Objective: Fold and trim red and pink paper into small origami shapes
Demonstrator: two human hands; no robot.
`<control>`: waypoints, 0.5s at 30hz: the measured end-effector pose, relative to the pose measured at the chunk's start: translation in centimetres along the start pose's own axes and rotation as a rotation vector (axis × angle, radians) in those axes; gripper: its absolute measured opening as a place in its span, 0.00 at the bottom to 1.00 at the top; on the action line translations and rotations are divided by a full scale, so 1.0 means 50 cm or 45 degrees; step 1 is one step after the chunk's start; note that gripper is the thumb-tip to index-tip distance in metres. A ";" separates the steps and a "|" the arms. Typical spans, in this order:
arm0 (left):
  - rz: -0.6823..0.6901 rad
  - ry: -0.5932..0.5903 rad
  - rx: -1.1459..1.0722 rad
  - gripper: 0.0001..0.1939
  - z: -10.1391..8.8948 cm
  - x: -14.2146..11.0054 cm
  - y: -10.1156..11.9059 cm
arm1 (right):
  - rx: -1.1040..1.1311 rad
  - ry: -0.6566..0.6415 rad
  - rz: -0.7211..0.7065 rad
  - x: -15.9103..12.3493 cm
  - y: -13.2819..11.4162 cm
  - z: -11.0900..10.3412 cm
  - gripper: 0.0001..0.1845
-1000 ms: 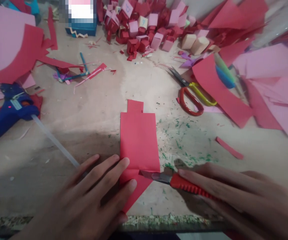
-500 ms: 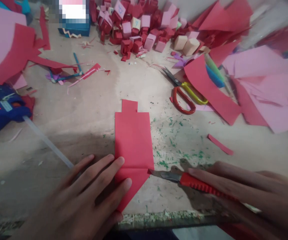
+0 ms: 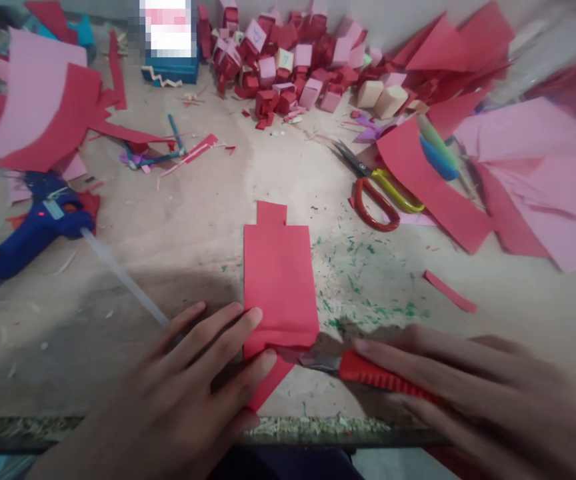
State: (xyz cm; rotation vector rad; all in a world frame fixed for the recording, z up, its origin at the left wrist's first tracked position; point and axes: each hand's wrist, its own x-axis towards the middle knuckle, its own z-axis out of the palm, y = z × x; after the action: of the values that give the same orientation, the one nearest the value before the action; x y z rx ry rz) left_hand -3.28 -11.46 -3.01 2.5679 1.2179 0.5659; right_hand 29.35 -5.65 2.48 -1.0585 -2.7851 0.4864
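Observation:
A red folded piece of paper (image 3: 281, 273) with a narrow tab at its far end lies in front of me. My left hand (image 3: 198, 380) rests on its near left part, fingers spread, pressing it to the table. In my right hand (image 3: 468, 387) is a red-handled utility knife (image 3: 388, 379), pointing left. Its blade lies at the fold near the paper's lower right corner, and its tip seems to be tucked between the layers. The lower layer tapers to a point beside my left thumb.
A blue glue gun (image 3: 53, 220) with a clear glue stick lies at left. Scissors (image 3: 375, 193) lie to the right beside red and pink paper sheets (image 3: 548, 180). Many small paper boxes (image 3: 288, 63) are heaped at the back. The table's edge (image 3: 318, 427) runs close in front.
The knife has moved left, its blade going from the fold's right end in along it; the fold's edge is lifted slightly. My view has shifted a little left.

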 end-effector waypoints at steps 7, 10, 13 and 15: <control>-0.037 -0.017 0.008 0.15 -0.001 0.004 0.004 | 0.202 -0.074 -0.020 0.072 -0.011 0.030 0.20; -0.037 -0.014 0.013 0.14 -0.002 0.003 0.004 | 0.217 -0.083 -0.020 0.078 -0.006 0.037 0.20; -0.040 -0.001 0.009 0.15 0.001 0.001 0.004 | 0.222 -0.091 -0.031 0.074 0.000 0.044 0.20; -0.041 0.004 0.007 0.15 0.004 0.000 0.004 | 0.211 -0.098 -0.029 0.066 0.001 0.048 0.21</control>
State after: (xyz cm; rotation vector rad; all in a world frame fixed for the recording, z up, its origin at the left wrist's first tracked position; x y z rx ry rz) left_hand -3.05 -11.61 -3.11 2.5480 1.2609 0.5613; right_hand 26.39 -4.01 0.21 -0.9912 -2.7603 0.7551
